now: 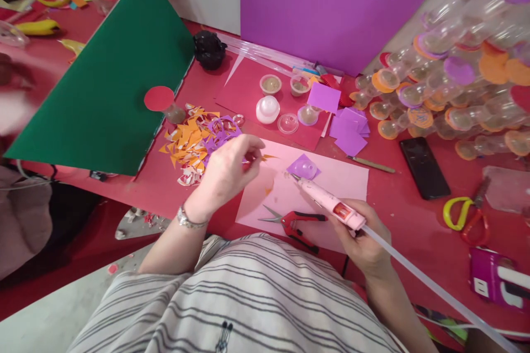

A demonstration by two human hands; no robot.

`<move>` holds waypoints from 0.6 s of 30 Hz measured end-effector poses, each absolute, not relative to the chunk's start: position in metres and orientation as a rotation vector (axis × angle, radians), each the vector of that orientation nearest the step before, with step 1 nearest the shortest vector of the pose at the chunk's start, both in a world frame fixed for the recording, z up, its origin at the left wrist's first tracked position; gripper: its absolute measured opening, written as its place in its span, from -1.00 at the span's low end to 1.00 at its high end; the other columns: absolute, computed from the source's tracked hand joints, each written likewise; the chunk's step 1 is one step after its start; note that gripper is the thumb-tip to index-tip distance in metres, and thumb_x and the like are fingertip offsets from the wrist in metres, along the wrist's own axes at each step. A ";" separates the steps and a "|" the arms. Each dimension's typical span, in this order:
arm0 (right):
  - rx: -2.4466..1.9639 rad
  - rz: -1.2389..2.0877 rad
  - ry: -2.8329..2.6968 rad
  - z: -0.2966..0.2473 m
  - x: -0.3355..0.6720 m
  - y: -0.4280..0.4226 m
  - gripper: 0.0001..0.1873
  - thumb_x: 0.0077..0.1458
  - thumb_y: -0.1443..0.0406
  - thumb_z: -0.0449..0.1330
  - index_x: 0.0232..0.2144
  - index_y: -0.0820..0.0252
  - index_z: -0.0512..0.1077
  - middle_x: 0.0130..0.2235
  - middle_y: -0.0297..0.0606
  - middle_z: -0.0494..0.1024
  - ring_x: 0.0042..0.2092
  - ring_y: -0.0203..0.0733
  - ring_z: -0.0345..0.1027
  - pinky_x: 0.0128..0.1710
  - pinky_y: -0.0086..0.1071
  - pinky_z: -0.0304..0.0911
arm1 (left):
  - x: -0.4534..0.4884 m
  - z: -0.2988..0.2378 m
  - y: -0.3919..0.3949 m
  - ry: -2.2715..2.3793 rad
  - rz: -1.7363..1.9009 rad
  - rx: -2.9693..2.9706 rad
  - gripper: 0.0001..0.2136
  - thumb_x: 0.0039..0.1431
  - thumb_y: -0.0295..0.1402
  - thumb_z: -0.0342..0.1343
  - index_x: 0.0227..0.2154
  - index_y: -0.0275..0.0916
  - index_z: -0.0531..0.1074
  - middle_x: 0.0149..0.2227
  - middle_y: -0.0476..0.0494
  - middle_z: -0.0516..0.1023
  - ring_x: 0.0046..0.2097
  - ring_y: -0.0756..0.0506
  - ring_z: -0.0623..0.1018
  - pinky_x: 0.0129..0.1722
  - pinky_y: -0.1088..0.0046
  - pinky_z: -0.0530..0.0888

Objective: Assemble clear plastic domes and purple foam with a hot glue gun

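Observation:
My right hand grips a pink hot glue gun, with a long whitish glue stick running out of its back. The gun's nozzle is close to a small transparent plastic dome on a purple paper square. My left hand hovers over the left edge of the pink sheet, thumb and fingers pinched together. Whatever may be between those fingertips is hidden. By them lies a thin orange scrap. Red-handled pruning shears rest on the sheet below the gun.
Orange and purple paper scraps are heaped left of the sheet. Behind it stand small cups and a white round container. Purple squares, a phone, scissors and many joined plastic pieces occupy the right. A green board leans left.

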State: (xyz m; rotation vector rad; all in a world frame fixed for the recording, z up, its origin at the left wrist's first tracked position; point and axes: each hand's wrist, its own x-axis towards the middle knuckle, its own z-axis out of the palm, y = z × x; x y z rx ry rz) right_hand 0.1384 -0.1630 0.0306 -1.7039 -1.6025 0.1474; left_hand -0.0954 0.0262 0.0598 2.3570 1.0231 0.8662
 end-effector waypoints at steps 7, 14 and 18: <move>-1.864 0.559 -0.925 0.031 0.138 -0.157 -0.62 0.03 -0.01 0.38 -0.35 0.17 0.51 -0.54 -0.31 0.54 -0.55 -0.23 0.40 -0.56 -0.39 0.35 | -0.151 0.057 0.064 1.665 0.907 2.374 -0.88 0.15 -0.48 0.11 -0.32 -0.15 0.51 -0.28 -0.07 0.63 -0.25 -0.10 0.60 -0.23 0.37 0.50; -1.710 0.828 -0.512 0.037 0.133 -0.148 -0.62 -0.04 0.01 0.41 -0.36 0.17 0.51 -0.50 -0.34 0.56 -0.57 -0.31 0.34 -0.59 -0.44 0.27 | -0.170 0.042 0.084 1.838 0.945 2.332 -0.86 0.21 -0.45 0.10 -0.32 -0.08 0.53 -0.25 -0.02 0.60 -0.23 -0.10 0.57 -0.25 0.33 0.44; -1.714 0.837 -0.485 0.038 0.131 -0.150 -0.65 -0.05 0.03 0.41 -0.40 0.16 0.51 -0.51 -0.37 0.54 -0.55 -0.32 0.34 -0.57 -0.45 0.27 | -0.179 0.027 0.093 1.786 0.945 2.295 -0.90 0.21 -0.42 0.13 -0.30 -0.11 0.54 -0.27 -0.01 0.56 -0.27 -0.08 0.52 -0.24 0.36 0.42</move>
